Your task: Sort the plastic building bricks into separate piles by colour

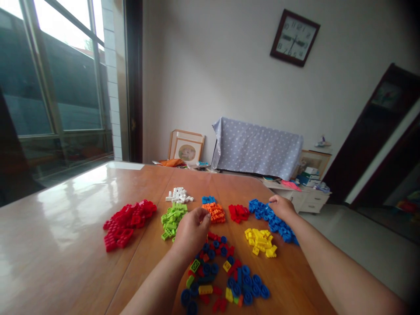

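Note:
My left hand is closed, thumb and fingers pinched together, between the lime green bricks and the orange bricks. Whatever it may hold is hidden. Over on the right, my right hand has its fingers drawn together at the far edge of the blue brick pile; I cannot make out anything in them. Below my left hand lies a mixed heap of toy building bricks, with blue round pieces, a yellow brick and red pieces among them.
Sorted piles surround the heap: red bricks at left, white bricks behind, a smaller red pile and yellow bricks at right. All lie on a wooden table. Beyond it stands a cloth-covered object on a cabinet.

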Available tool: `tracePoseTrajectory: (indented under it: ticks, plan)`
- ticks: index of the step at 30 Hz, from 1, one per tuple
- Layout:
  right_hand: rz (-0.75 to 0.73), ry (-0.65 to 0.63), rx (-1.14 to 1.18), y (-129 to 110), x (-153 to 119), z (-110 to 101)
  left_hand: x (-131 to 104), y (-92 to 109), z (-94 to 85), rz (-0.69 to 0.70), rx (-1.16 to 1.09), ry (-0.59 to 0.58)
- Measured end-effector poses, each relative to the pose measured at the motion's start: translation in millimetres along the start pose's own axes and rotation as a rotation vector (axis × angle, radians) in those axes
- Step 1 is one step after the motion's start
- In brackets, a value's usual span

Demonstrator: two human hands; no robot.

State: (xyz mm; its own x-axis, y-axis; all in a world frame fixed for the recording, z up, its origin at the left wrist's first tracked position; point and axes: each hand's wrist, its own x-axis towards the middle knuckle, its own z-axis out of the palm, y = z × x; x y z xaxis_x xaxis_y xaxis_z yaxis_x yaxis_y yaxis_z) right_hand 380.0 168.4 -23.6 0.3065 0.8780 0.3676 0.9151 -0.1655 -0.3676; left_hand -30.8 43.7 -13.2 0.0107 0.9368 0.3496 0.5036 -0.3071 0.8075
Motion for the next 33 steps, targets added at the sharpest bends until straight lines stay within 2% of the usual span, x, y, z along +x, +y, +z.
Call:
tracePoseTrajectory:
  ticks: [8, 13, 15, 18, 22, 24, 28, 33]
  plan:
    - [-0.034, 0.042, 0.095, -2, -9, -4, 0, -1, 0.9, 0.007, 0.044, -0.009]
    - [-0.107, 0.023, 0.178, -25, -30, -7, -1, -1, 2.3, 0.007, 0.035, -0.007]
    - [-0.175, -0.052, 0.253, -45, -46, -10, -1, -1, 2.3, -0.002, 0.03, -0.009]
    - [-0.348, -0.23, 0.37, -81, -80, -18, 0, -1, 1.8, -0.014, 0.023, -0.011]
    - [-0.545, -0.442, 0.349, -128, -127, -29, 0, -1, 1.5, -0.013, 0.025, -0.013]
    - [-0.598, -0.506, 0.292, -146, -144, -30, -1, -1, 1.8, -0.011, 0.027, -0.011]
    - [-0.616, -0.568, 0.162, -165, -160, -23, -1, 0, 1.8, 0.002, 0.022, -0.002]
    - [-0.586, -0.607, 0.104, -170, -163, -12, -1, 1, 0.7, 0.011, 0.017, 0.009]
